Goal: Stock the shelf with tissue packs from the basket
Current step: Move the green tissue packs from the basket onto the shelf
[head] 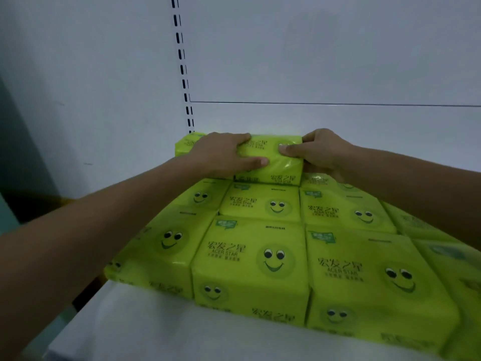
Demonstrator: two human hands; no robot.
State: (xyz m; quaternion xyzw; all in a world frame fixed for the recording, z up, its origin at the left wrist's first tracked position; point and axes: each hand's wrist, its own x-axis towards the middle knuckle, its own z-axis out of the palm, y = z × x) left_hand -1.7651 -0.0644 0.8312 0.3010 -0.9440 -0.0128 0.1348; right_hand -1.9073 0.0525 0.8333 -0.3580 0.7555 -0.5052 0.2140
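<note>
Between left grip (221, 155) and right grip (322, 152), tissue pack (270, 149) lies flat, long axis sideways; both grips clasp its ends.

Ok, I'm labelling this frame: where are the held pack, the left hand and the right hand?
held pack (283, 168), head view, top face between the thumbs.
left hand (221, 152), head view, back of the hand.
right hand (325, 149), head view, back of the hand.

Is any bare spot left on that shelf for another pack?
Bare shelf shows only along the front edge, before the front row of packs. Behind it packs lie edge to edge. At the back wall, left hand and right hand hold a pack atop that layer; the tops before it are free.
</note>
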